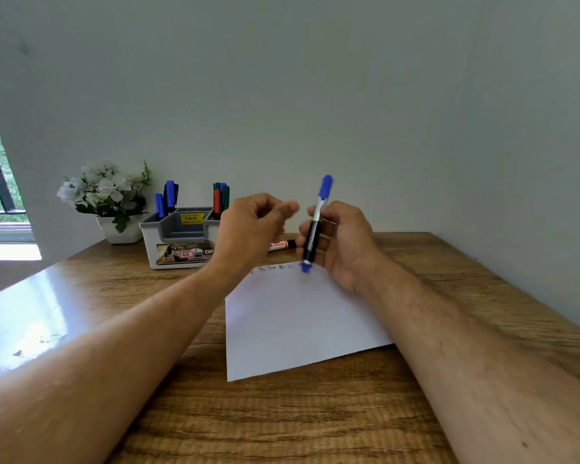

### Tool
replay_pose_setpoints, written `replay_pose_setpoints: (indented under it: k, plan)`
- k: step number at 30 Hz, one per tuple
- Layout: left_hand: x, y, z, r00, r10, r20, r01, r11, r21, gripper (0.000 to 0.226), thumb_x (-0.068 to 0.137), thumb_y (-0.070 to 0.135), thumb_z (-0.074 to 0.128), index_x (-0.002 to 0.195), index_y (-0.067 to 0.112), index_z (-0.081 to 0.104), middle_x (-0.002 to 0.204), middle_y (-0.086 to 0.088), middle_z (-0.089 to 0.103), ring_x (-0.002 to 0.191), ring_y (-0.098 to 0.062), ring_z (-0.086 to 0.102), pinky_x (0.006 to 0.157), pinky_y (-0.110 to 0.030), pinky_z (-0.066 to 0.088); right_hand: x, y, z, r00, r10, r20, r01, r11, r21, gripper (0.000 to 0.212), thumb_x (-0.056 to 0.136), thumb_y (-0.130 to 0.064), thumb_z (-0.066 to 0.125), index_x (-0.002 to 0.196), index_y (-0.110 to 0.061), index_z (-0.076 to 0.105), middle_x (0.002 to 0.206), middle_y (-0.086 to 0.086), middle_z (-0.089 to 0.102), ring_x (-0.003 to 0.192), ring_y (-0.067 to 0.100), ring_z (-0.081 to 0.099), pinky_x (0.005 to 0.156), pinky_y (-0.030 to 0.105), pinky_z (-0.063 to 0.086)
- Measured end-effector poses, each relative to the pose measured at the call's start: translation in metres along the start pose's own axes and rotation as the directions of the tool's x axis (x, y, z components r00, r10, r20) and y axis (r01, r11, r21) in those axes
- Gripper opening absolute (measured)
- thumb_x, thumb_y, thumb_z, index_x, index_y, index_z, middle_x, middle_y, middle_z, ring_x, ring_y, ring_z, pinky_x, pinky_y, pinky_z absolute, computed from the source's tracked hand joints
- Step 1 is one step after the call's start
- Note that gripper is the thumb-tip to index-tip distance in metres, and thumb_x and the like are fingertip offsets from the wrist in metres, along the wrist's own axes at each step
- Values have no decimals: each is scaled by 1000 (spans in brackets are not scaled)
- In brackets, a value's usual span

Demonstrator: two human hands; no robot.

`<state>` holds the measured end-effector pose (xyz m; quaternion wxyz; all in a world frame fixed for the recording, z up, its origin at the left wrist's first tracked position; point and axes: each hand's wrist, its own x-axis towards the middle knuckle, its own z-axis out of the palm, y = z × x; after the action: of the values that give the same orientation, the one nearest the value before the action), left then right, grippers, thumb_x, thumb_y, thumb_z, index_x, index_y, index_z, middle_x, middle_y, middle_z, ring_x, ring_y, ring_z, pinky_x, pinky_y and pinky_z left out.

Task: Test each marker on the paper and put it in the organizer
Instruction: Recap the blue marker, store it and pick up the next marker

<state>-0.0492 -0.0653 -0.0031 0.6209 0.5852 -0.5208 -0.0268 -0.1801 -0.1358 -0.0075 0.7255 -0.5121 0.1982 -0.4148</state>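
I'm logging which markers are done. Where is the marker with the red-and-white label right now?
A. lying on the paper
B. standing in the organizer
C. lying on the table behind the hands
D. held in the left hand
C: the red-labelled marker lies flat on the wooden table, past the paper and beside the organizer, in neither hand.

Head view, looking forward-down, close over table (315,413).
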Motion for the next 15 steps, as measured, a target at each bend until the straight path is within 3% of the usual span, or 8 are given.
replay_pose_setpoints:
  k: [2, 5, 9, 12, 15]
  plan:
    - [2, 1, -4, 999, -52, -2, 51, 985, -165, 13, 94, 29, 63, 93, 20, 73, 74, 4, 70, 72, -9, 68, 62, -23, 56, -4, 1, 1, 993, 102, 61, -95, 990, -107, 19, 86, -22, 46, 86, -11, 61, 56, 2, 55, 42, 17, 49, 42, 22, 42]
    - [5, 1, -10, 984, -132, 116, 167, 906, -390, 18, 99, 20, 55, 106, 21, 71, 94, -3, 74, 86, -15, 71, 70, -25, 58, -6, 6, 3, 980, 173, 99, -133, 938, -319, 25, 87, -25, 44, 88, -11, 64, 55, 0, 49, 37, 11, 35, 37, 17, 27]
    - [6, 0, -15, 953, -185, 241, 296, 739, -605, 25, 99, 19, 52, 111, 8, 70, 103, -12, 75, 92, -20, 72, 69, -26, 59, -4, 5, 5, 981, 143, 133, -92, 939, -332, 37, 94, -29, 45, 94, -9, 75, 55, -2, 47, 37, 8, 30, 35, 16, 21]
    - [7, 0, -19, 930, -176, 322, 352, 670, -654, 29, 98, 19, 52, 118, 5, 67, 113, -14, 72, 99, -22, 71, 67, -27, 59, -3, 4, 4, 984, 111, 139, -64, 950, -306, 40, 100, -36, 48, 109, -4, 70, 56, -3, 49, 37, 6, 30, 34, 16, 23]
    - [8, 0, -22, 914, -177, 366, 387, 652, -652, 30, 99, 15, 50, 124, 4, 63, 116, -14, 71, 99, -23, 71, 67, -27, 59, -3, 3, 4, 984, 85, 158, -27, 941, -338, 39, 99, -46, 53, 98, -12, 72, 56, -5, 50, 38, 5, 30, 35, 17, 25]
